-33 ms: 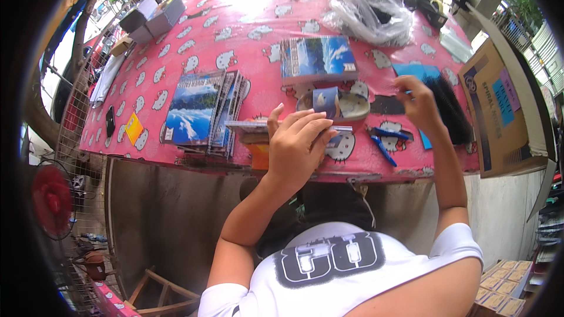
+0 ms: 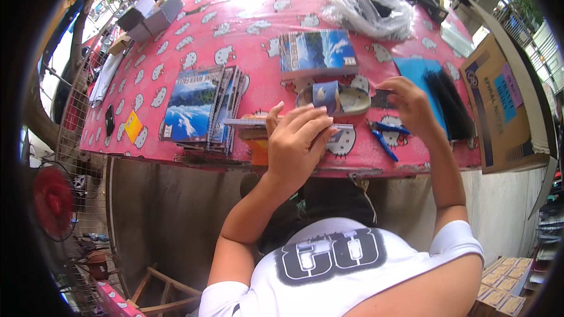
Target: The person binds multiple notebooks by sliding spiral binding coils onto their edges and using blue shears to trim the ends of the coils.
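Note:
My left hand [image 2: 296, 141] lies over a thin notebook [image 2: 247, 123] at the front edge of the pink table [image 2: 235, 29], fingers curled over its spiral edge. An orange piece [image 2: 258, 152] sticks out beneath it. My right hand [image 2: 411, 103] is further right, pinching a small black strip [image 2: 382, 98] just above the cloth. A bundle of black binding combs [image 2: 451, 103] lies on a blue sheet [image 2: 414, 69] right of that hand. A round dish with a picture card [image 2: 335, 98] sits between my hands.
A fanned stack of blue-covered notebooks [image 2: 194, 108] lies at left, another stack [image 2: 317, 51] behind the dish. Two blue pens [image 2: 385, 136] lie near the front edge. A plastic bag [image 2: 370, 9], a cardboard box [image 2: 499, 105] and a red fan [image 2: 53, 199] stand around.

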Demonstrator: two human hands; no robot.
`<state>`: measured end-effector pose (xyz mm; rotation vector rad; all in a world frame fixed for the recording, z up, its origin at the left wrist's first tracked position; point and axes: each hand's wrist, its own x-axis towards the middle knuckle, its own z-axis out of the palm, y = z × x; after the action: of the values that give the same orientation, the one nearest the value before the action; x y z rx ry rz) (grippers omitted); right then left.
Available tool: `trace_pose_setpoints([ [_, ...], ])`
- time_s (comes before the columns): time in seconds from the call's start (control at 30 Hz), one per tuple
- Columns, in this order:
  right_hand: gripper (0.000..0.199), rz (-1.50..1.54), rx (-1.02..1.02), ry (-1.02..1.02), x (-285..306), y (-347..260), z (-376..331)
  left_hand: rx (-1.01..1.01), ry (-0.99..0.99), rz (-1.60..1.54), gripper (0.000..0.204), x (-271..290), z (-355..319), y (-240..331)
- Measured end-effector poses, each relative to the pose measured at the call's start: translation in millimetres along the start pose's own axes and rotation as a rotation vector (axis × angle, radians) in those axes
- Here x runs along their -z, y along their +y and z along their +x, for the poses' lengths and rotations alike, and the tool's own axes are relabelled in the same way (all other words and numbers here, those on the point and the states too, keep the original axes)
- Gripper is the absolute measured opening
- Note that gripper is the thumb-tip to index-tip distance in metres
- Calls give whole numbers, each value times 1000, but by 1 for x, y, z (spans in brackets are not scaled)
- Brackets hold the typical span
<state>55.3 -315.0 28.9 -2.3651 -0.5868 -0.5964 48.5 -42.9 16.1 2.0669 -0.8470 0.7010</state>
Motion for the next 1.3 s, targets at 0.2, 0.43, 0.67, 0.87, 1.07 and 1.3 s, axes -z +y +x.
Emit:
trace_pose_setpoints([
  [0.2, 35, 358, -15, -269, -14, -60, -9, -111, 63, 22, 21, -2, -25, 7],
  [0.43, 33, 251, 75, -385, -11, -56, 0, -105, 68, 63, 21, -8, -38, 6],
  [0.67, 32, 312, 82, -330, -10, -57, 8, -74, 104, 65, 24, -7, -27, 11],
  [0.87, 28, 375, 110, -299, -7, -55, 11, -91, 124, 36, 21, -8, -22, 8],
  [1.07, 19, 277, 72, -308, -1, -58, 11, 8, 114, -23, 22, -10, -4, 9],
  [1.3, 20, 213, -31, -103, -12, -61, 9, 28, 104, 38, 14, -12, 12, 5],
])
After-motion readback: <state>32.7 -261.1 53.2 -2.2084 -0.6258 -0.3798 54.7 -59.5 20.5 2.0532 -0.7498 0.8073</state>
